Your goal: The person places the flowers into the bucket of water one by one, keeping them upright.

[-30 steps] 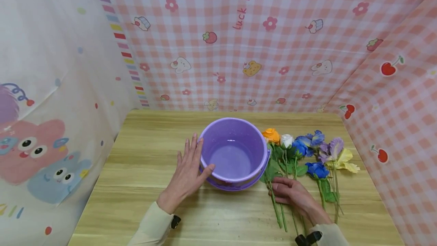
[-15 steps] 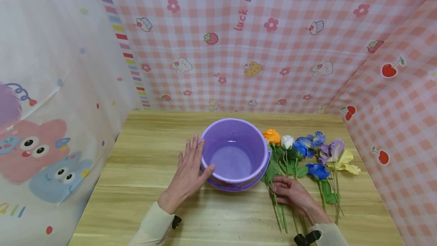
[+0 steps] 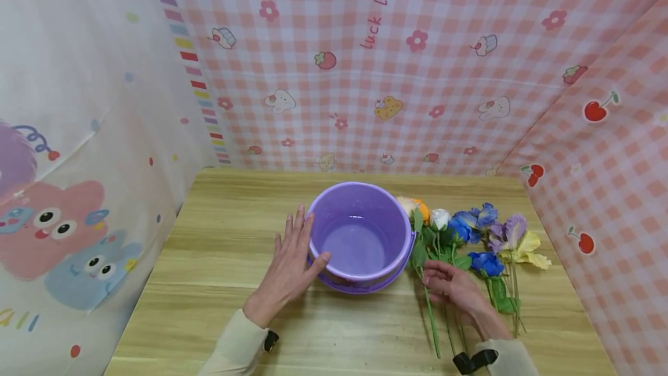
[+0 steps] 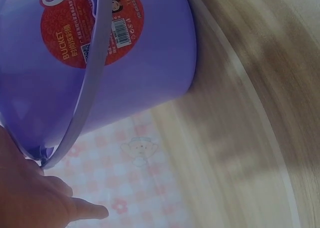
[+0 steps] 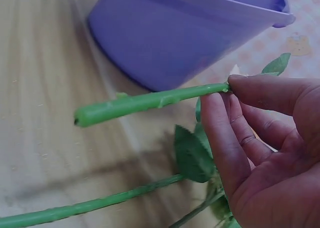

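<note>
A purple bucket point(image 3: 334, 231) stands upright mid-table, its handle lowered toward the front. My left hand point(image 3: 289, 271) lies against its left side, fingers straight and thumb at the rim. The left wrist view shows a red label point(image 4: 65, 28) on the bucket wall. To the right of the bucket, my right hand point(image 3: 459, 292) pinches the green stem of a peach artificial rose point(image 3: 406, 204) between thumb and fingertips. In the right wrist view the stem's cut end point(image 5: 82, 117) is raised above the table. The rose's bloom is partly hidden behind the bucket rim and leaves.
On the right lie an orange rose point(image 3: 424, 212), a white rose point(image 3: 440, 218), blue flowers point(image 3: 459, 229), another blue flower point(image 3: 486, 263) and a purple and yellow iris point(image 3: 514, 231). Their stems point toward the front. Printed cloth point(image 3: 355, 97) hangs behind the wooden table point(image 3: 224, 237).
My right hand has taken the peach rose up from among the other flowers, its bloom now showing beside the bucket, overlapping the orange one. The left hand has stayed at the bucket.
</note>
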A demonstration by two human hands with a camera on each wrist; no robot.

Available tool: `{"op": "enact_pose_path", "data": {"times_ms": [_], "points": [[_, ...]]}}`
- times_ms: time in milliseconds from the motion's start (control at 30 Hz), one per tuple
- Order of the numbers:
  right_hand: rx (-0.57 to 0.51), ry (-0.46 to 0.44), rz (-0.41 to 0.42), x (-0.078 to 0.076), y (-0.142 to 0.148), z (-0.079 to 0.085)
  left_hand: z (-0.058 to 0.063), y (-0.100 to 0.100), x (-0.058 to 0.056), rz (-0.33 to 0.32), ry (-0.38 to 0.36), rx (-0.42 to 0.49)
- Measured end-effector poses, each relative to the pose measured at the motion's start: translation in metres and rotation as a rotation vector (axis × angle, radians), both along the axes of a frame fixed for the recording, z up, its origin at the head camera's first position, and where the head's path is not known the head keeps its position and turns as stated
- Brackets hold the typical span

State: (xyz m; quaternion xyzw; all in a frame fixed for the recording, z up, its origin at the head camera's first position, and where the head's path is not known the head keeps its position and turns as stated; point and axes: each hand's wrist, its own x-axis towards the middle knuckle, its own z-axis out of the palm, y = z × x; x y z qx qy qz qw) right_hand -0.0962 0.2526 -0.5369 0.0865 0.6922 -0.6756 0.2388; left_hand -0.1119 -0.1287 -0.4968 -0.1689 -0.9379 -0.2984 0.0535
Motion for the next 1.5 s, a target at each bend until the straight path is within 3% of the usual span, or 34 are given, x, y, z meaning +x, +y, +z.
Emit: {"op": "enact_pose_path", "data": {"times_ms": [200, 700, 933, 1267, 1500], "points": [[-0.016, 0.019, -0.03, -0.006, 0.004, 0.013, -0.001, 0.0, 0.0, -0.001, -0.009, 0.006], [-0.018, 0.163, -0.078, -0.023, 0.015, 0.051, -0.001, 0.001, 0.0, -0.003, 0.009, 0.009], [-0.133, 0.225, -0.142, -0.028, 0.014, 0.071, -0.003, 0.001, -0.001, 0.005, 0.034, 0.0], [-0.153, 0.316, -0.139, -0.038, 0.001, 0.101, -0.002, 0.0, 0.0, 0.007, 0.025, 0.001], [-0.123, 0.319, -0.122, -0.045, -0.013, 0.12, -0.002, 0.0, 0.0, 0.009, 0.014, 0.004]]}}
